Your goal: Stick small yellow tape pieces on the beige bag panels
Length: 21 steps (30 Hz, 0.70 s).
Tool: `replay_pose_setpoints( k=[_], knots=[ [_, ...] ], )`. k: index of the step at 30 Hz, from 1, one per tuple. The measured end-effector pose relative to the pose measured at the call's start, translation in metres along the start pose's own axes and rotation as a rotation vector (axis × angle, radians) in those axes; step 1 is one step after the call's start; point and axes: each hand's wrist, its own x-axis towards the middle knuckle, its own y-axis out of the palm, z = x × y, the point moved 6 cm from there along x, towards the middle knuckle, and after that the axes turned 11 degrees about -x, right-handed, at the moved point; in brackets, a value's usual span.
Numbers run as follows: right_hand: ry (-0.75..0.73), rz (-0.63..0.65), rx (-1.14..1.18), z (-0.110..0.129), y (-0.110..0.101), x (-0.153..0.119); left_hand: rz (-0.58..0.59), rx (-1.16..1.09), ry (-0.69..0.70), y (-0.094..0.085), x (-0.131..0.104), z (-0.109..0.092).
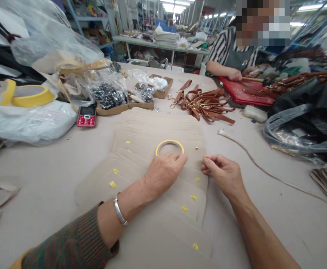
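Overlapping beige fabric pieces point(157, 123) lie fanned out on the table, with small yellow tape squares point(112, 184) stuck along both sides. My left hand point(166, 170), with a silver bangle at its wrist, rests over the pieces at the near edge of a yellow tape roll point(169, 142), fingers bent around that edge. Right of the stack, my right hand point(222, 172) pinches a tiny yellow bit of tape between thumb and forefinger. A small metal stud point(197, 148) sits on the fabric between the tape roll and my right hand.
Brown leather straps point(205, 102) with metal clasps lie beyond the fabric. A red phone point(86, 116) and boxes of bagged black parts point(110, 95) stand at the back left. A cord point(253, 158) crosses the right side. Across the table, a person's hand point(234, 74) is near a red tray point(243, 91).
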Motion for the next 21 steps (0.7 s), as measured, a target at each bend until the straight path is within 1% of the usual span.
replay_pose_setpoints(
  k=[2, 4, 6, 9, 12, 15, 17, 21],
  knots=[
    [-0.045, 0.057, -0.045, -0.005, 0.004, 0.002, 0.061, 0.039, -0.016, 0.004, 0.003, 0.004],
    [-0.055, 0.095, -0.072, -0.008, 0.008, 0.004, 0.102, 0.036, -0.015, 0.008, 0.004, 0.004],
    [-0.030, 0.110, -0.051, -0.011, 0.009, 0.005, 0.135, 0.017, -0.012, 0.010, 0.002, 0.002],
    [0.060, 0.128, 0.046, -0.012, 0.003, 0.006, 0.181, -0.004, -0.003, 0.014, -0.002, 0.000],
    [0.149, 0.212, 0.056, -0.010, -0.002, 0.001, 0.181, -0.019, -0.006, 0.017, -0.004, 0.001],
    [0.157, 0.307, -0.045, -0.007, -0.001, -0.010, 0.163, -0.038, -0.013, 0.018, -0.004, 0.003],
    [0.136, 0.317, -0.103, -0.008, 0.002, -0.016, 0.161, -0.042, -0.012, 0.018, -0.004, 0.004],
    [0.078, 0.286, -0.192, -0.011, 0.008, -0.021, 0.154, -0.032, -0.009, 0.018, -0.004, 0.003]
  ],
)
